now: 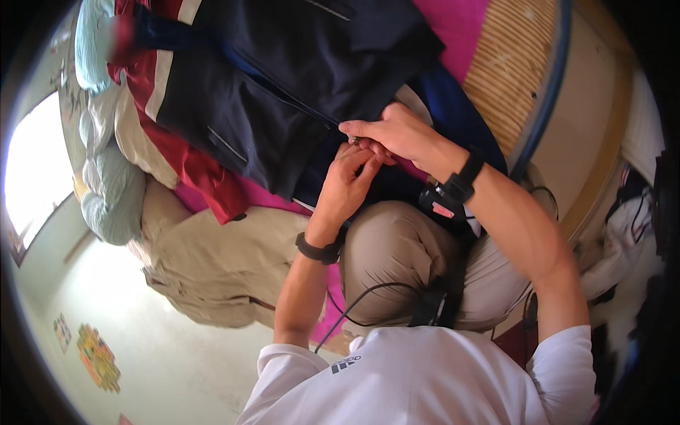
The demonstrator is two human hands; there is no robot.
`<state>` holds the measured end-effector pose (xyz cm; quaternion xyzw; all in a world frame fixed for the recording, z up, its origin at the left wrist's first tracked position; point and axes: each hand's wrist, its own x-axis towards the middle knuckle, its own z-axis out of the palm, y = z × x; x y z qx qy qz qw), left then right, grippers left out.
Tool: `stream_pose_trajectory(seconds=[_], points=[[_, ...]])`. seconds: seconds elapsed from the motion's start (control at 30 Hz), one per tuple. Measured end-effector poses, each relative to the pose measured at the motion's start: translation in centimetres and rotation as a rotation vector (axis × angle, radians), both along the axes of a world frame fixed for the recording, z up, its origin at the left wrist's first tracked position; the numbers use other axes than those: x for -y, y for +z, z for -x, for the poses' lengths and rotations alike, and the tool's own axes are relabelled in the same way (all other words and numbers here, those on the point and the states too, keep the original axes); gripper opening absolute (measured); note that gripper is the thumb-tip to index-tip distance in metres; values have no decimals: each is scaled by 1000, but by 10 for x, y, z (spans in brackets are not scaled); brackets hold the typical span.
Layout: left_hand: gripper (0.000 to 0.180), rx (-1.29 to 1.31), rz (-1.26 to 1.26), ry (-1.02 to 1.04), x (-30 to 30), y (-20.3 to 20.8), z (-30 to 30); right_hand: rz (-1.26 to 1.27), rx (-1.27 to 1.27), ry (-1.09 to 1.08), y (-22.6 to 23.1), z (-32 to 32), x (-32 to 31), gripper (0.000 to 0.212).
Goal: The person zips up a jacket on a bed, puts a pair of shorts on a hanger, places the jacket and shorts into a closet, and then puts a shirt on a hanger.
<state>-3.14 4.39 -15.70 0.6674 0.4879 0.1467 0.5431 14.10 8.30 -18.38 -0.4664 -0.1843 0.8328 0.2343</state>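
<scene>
A dark jacket [283, 92] with a red and white sleeve lies spread in front of me, its front zipper [297, 105] running down toward my hands. At the hem, the fingers of my right hand [405, 136] are closed on the zipper's lower end, with the thumb on top. A small metallic bit shows under that thumb. Just below, my left hand [347, 178] has its fingers bent and pinched at the same spot, touching the right fingertips. What exactly lies between the fingertips is partly hidden. Both wrists wear black bands.
Beneath the jacket are a pink sheet [460, 32] and a slatted bamboo mat [511, 64], edged by a blue rail [552, 88]. Khaki trousers [227, 262] lie at left, near bundled pale cloth [113, 191]. A black device [443, 202] and a cable [375, 287] are by my knees.
</scene>
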Motion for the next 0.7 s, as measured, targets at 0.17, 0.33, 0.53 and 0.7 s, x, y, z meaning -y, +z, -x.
stream_pose_trajectory(seconds=[0.17, 0.33, 0.53, 0.7], points=[[17, -55, 99, 118, 9, 13, 17, -193, 80, -55, 0, 4, 15, 36], [37, 291, 582, 512, 4, 21, 48, -124, 16, -123, 7, -3, 23, 32], [48, 670, 830, 819, -2, 7, 56, -257, 242, -70, 12, 9, 30, 27], [48, 1061, 761, 1215, 10, 6, 19, -394, 224, 32, 21, 5, 24, 19]])
